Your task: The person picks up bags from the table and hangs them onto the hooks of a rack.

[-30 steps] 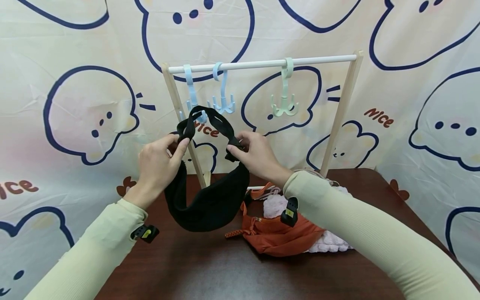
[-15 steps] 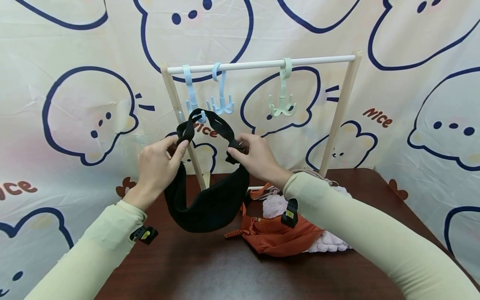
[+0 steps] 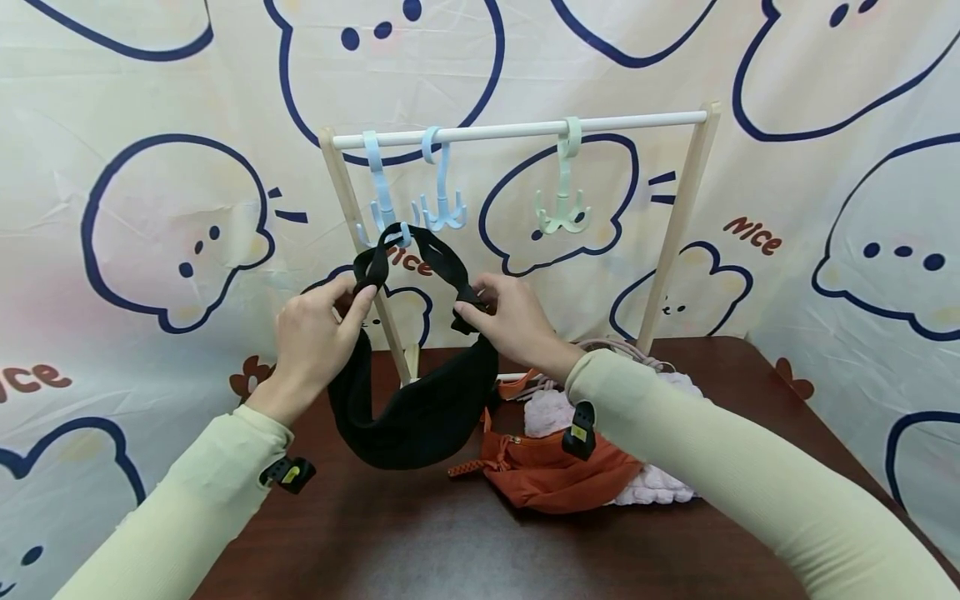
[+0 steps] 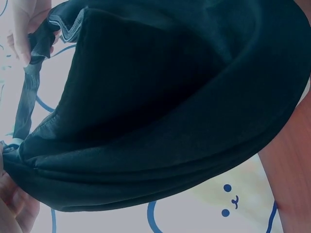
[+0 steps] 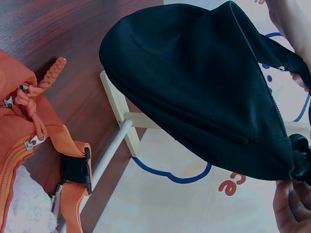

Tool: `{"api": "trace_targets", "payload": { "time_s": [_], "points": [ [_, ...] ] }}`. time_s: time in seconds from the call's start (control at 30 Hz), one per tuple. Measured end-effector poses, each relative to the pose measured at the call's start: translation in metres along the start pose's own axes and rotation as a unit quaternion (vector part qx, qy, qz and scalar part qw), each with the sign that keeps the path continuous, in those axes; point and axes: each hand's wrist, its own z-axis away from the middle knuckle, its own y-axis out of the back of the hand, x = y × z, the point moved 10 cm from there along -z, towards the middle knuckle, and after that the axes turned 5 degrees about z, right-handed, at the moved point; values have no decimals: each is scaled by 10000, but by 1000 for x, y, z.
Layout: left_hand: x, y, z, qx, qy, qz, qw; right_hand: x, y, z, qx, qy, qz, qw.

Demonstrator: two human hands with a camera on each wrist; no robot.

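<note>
A black zippered sling bag point(image 3: 420, 421) hangs between my two hands in front of the rack's left side. My left hand point(image 3: 315, 333) pinches its strap near one end, and my right hand point(image 3: 517, 325) pinches the other end. Between them the strap point(image 3: 444, 260) arches upward. Its top overlaps the prongs of the left blue hook point(image 3: 384, 200); one prong tip shows in front of the strap, but whether it bears weight I cannot tell. The bag's body point(image 4: 160, 111) fills most of the left wrist view. Zipper teeth show along its edge in the right wrist view.
A white rail point(image 3: 510, 130) on wooden posts also carries a second blue hook point(image 3: 444, 200) and a green hook point(image 3: 564, 200). On the brown table point(image 3: 360, 533) lie an orange waist bag point(image 3: 562, 475) and a fluffy pale pink item point(image 3: 660, 487), partly behind my right forearm.
Both hands and the black sling bag have sunk slightly, bringing the strap's arch lower against the left blue hook. The grip of both hands looks the same.
</note>
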Motion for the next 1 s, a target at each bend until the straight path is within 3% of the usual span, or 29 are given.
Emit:
{"api": "trace_targets", "payload": {
  "time_s": [1.0],
  "points": [
    [-8, -7, 11, -33, 55, -88, 9999, 12, -10, 5, -130, -93, -4, 9999]
  ]
}}
